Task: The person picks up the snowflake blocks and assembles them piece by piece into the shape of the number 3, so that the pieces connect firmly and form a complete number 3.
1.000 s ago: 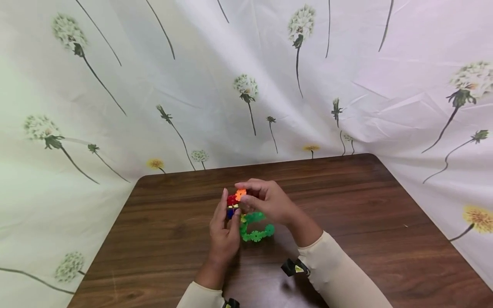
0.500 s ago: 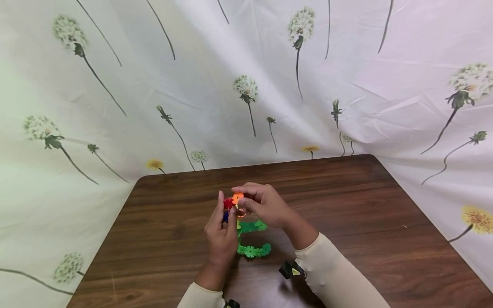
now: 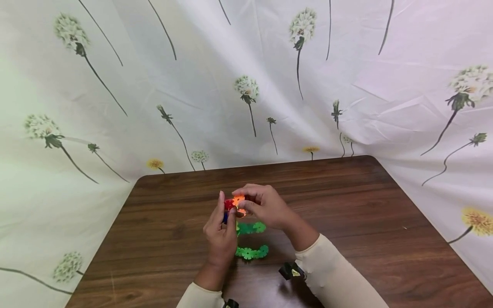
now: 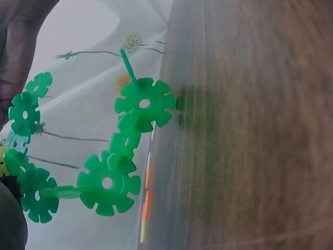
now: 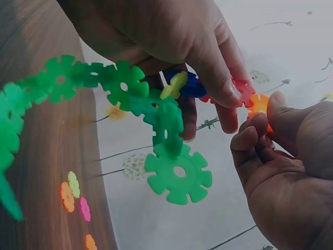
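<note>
Both hands hold one chain of interlocking plastic snowflake discs above the table. My left hand grips it between thumb and fingers at the red disc and the blue disc. A yellow disc adjoins the blue one. With thumb and fingertips, my right hand pinches an orange disc against the red disc's edge; whether it is slotted in I cannot tell. Green discs form a long curved, branching part hanging below the left hand. Fingers partly hide the joints.
On the wooden table lie loose discs: an orange disc, a lime disc and a pink disc. Another orange disc lies nearby. A dandelion-print cloth hangs behind the table's far edge.
Both hands have shifted slightly left and nearer, still holding the discs. The green part has swung toward the near edge. Over the last half second the hands barely moved.
</note>
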